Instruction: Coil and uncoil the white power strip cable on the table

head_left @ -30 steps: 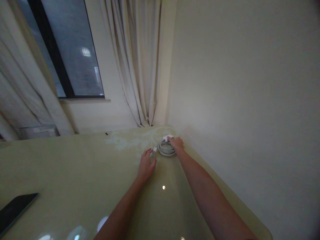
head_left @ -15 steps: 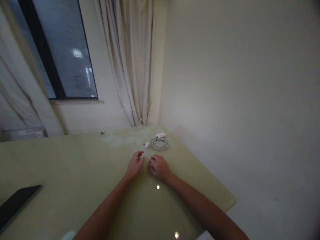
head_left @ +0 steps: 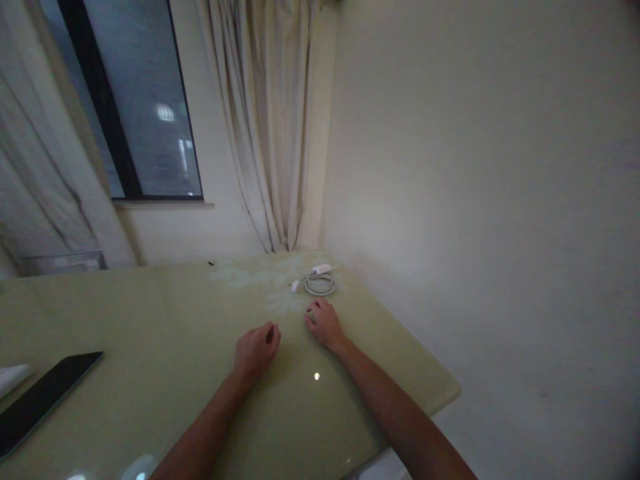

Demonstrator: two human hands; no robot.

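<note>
Untouched: coiled cable (head_left: 320, 285) at far corner of tabletop (head_left: 150, 320). Just short of cable, right hand (head_left: 325, 325); left hand (head_left: 256, 348) farther back. Both hands empty, loosely curled. Risk: clumsy nudge uncoils cable or slides it off edge.

Green table (head_left: 150, 313): coiled cable (head_left: 319, 285), dark tablet (head_left: 45, 400).

Dim, warm indoor light, small glare spots on the glossy table (head_left: 150, 313), soft blur, edges bowed and vignetted
</note>
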